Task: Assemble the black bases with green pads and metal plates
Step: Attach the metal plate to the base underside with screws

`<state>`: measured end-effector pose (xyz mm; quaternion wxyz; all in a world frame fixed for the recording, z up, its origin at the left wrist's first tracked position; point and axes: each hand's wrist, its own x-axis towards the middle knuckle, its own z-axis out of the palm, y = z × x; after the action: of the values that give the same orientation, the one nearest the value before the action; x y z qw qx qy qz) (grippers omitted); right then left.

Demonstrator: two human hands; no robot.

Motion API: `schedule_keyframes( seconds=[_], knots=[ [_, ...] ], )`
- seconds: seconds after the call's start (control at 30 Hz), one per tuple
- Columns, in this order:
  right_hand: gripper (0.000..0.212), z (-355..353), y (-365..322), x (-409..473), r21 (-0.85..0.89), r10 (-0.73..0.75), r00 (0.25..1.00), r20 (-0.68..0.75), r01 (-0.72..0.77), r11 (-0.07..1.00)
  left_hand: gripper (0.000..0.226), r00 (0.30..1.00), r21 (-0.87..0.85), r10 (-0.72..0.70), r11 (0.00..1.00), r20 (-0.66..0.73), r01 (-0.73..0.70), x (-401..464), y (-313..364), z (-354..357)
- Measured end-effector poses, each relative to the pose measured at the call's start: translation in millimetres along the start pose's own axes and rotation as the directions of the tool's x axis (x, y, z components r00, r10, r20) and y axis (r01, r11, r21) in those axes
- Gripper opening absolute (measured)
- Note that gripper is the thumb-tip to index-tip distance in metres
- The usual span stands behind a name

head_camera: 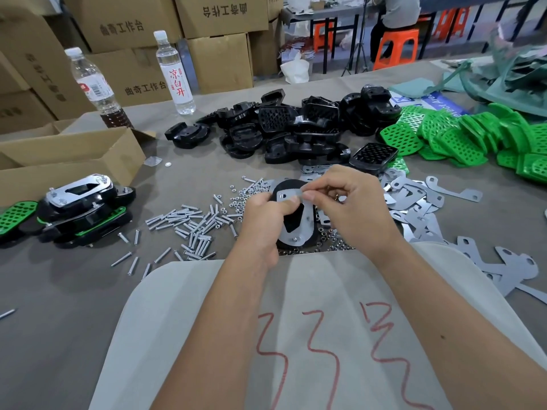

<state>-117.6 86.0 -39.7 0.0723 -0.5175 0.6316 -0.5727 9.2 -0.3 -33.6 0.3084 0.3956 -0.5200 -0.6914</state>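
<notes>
Both hands (299,214) close together, fingers pinched

Cardboard boxes (145,87) read "曲奇工作台"; a water bottle (176,74) reads "凉白开".

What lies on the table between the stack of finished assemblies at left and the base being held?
In the head view, loose silver screws are scattered between the finished assemblies and the held base, with small nuts nearer the hands.

Counter (74,291) bare at near left. Ahead: loose screws (189,224) left of the hands, metal plates (414,202) right, black bases (284,125) heaped beyond. Cardboard box (71,161) and finished stack (80,208) block far left.
</notes>
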Motion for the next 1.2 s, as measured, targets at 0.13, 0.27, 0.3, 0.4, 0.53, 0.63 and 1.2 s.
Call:
schedule_keyframes(
  seconds=[0.13,0.27,0.3,0.4,0.53,0.63,1.2],
  knots=[
    [0.009,-14,2,3,-0.021,-0.021,0.995,0.098,0.023,1.0,0.016,0.999,0.037,-0.013,0.999,0.043,0.012,0,-1,-1],
    [0.017,-7,3,-1,0.003,-0.003,1.0,-0.013,0.003,1.0,0.011,0.998,0.037,-0.015,0.999,0.055,0.013,-1,0,-2],
    [0.019,-4,3,-2,0.027,0.021,0.999,-0.034,-0.02,0.999,0.011,0.998,0.031,-0.015,0.999,0.055,0.013,0,0,-1],
    [0.006,-3,3,-1,0.122,0.069,0.997,0.032,-0.072,0.99,0.017,0.999,0.004,-0.015,1.0,0.039,0.015,1,0,-1],
    [0.029,-6,5,-3,0.151,0.116,0.992,0.048,-0.122,0.981,0.007,0.999,-0.062,-0.045,0.997,-0.029,0.043,3,1,-1],
    [0.058,-8,6,-4,0.191,0.112,0.992,-0.058,-0.099,0.977,0.008,0.997,-0.097,-0.066,0.993,-0.047,0.062,5,1,-1],
    [0.072,-7,-1,-4,0.216,0.167,0.985,-0.047,-0.153,0.964,0.03,0.99,-0.071,-0.099,0.993,-0.105,0.091,5,2,-1]
  ],
)
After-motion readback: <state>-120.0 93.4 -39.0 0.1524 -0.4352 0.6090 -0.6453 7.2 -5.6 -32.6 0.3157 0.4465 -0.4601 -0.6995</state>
